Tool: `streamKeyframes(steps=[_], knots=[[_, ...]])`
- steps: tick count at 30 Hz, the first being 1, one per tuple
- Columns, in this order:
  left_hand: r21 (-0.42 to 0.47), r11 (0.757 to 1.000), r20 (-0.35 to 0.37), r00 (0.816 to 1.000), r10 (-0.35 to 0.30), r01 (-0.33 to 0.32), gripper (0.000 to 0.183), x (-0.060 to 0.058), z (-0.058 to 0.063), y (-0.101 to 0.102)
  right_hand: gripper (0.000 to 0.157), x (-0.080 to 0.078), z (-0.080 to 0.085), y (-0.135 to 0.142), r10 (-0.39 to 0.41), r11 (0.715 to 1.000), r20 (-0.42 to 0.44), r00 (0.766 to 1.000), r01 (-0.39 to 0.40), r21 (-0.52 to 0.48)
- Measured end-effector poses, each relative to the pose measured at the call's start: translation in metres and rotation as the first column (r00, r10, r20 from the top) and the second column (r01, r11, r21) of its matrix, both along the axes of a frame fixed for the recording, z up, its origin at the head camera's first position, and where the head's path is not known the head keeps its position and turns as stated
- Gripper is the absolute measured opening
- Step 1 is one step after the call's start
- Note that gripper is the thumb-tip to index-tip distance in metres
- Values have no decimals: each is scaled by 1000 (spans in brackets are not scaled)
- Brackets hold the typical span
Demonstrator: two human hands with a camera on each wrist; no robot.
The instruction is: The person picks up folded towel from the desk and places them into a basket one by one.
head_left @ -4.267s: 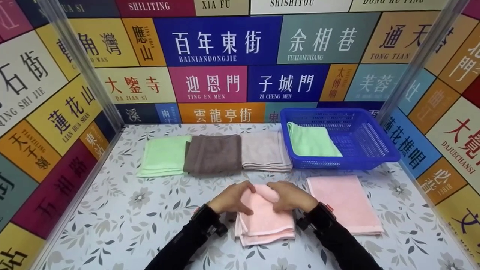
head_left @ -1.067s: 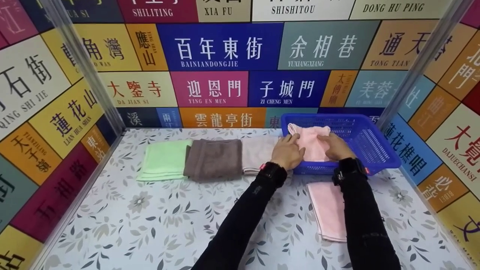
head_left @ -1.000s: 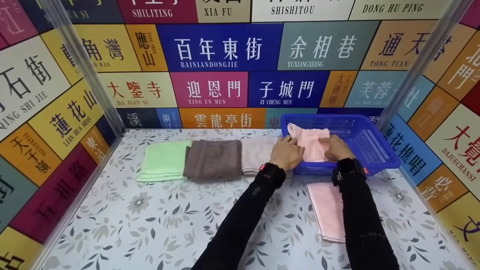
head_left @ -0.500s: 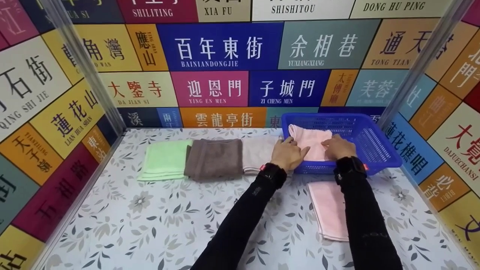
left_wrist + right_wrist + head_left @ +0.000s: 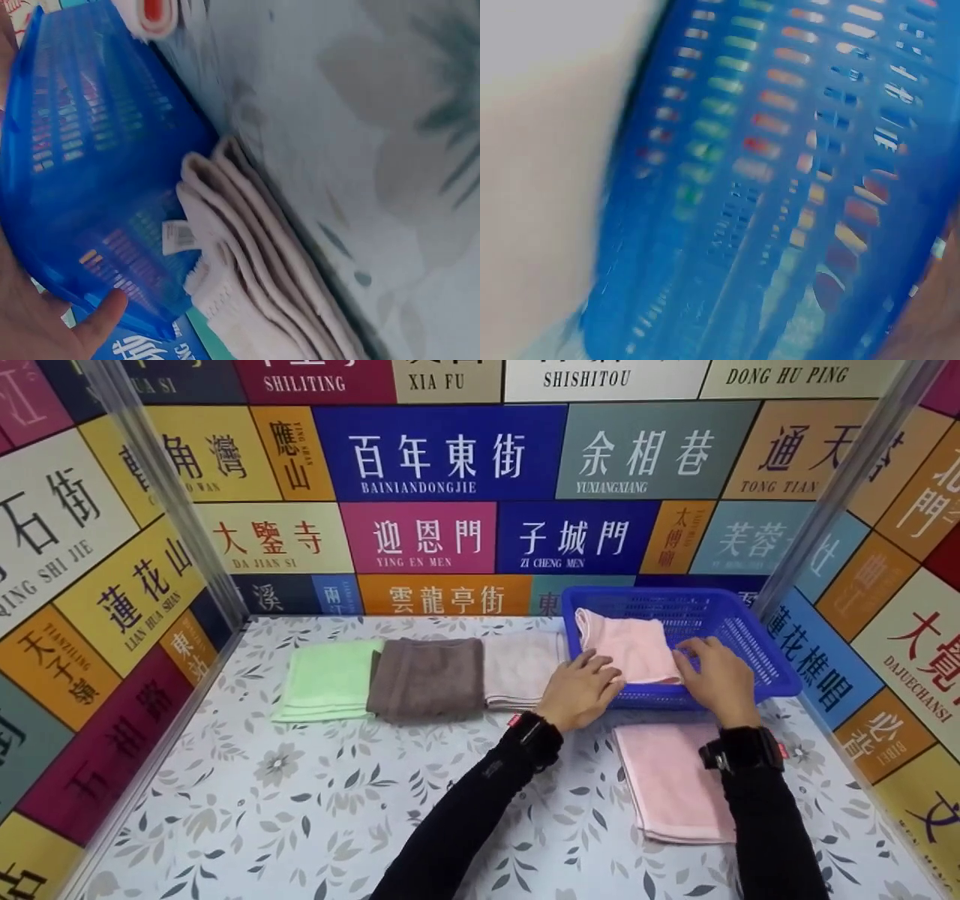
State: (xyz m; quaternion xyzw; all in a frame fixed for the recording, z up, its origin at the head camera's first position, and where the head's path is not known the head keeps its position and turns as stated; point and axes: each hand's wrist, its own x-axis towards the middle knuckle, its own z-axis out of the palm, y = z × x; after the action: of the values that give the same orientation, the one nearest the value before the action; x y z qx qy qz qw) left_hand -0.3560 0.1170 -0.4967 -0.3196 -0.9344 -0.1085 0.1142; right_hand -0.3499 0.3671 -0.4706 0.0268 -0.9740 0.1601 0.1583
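In the head view a folded pink towel (image 5: 630, 649) lies in the left part of the blue basket (image 5: 757, 660), one upper corner curled against the wall. My left hand (image 5: 577, 690) is over the basket's front left rim, fingers loosely extended beside the towel's lower edge. The left wrist view shows that hand's thumb (image 5: 105, 322) against the blue wall. My right hand (image 5: 720, 679) is over the front rim, relaxed, with its thumb at the towel's right edge. Blue slotted wall fills most of the right wrist view.
Left of the basket stand a folded pale pinkish-grey towel (image 5: 521, 667), a brown towel (image 5: 427, 679) and a green towel (image 5: 330, 679) in a row. Another folded pink towel (image 5: 675, 787) lies in front of the basket, partly under my right forearm. Printed walls enclose the floral table (image 5: 337, 810).
The pink towel that both hands held on the table now lies in the basket, covering the green one there. My right hand has let go and shifted right; my left has drawn back slightly.
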Motion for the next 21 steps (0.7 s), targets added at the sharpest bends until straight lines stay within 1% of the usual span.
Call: streamKeyframes(steps=[3, 5, 8, 13, 15, 18, 19, 21], knots=[[-34, 999, -43, 999, 0, -1, 46, 10, -2, 0, 50, 14, -8, 10, -11, 1000, -6, 1000, 11, 2], [-54, 998, -76, 997, 3, -7, 44, 13, -3, 0, 55, 19, -13, 16, 3, 1000, -11, 1000, -3, 16], [-53, 998, -92, 996, 15, -20, 42, 14, -3, 1, 59, 20, -20, 21, 25, 999, -27, 999, -24, 34], [-55, 998, -72, 997, 11, -15, 44, 13, -5, -1, 60, 18, -25, 21, 35, 999, -42, 999, -34, 21], [-51, 999, -71, 997, 6, -10, 44, 13, -6, -2, 56, 22, -25, 21, 49, 999, -53, 997, -50, -12], [-44, 999, -73, 997, 0, -4, 43, 14, -6, -3, 48, 34, -24, 23, 66, 995, -75, 995, -71, -76], [-41, 999, -74, 997, -1, -2, 43, 14, -6, -3, 45, 39, -24, 26, 66, 993, -103, 993, -75, -93], [-39, 999, -74, 997, -3, 0, 43, 14, -6, -3, 37, 49, -25, 31, 41, 990, -165, 985, -62, -123]])
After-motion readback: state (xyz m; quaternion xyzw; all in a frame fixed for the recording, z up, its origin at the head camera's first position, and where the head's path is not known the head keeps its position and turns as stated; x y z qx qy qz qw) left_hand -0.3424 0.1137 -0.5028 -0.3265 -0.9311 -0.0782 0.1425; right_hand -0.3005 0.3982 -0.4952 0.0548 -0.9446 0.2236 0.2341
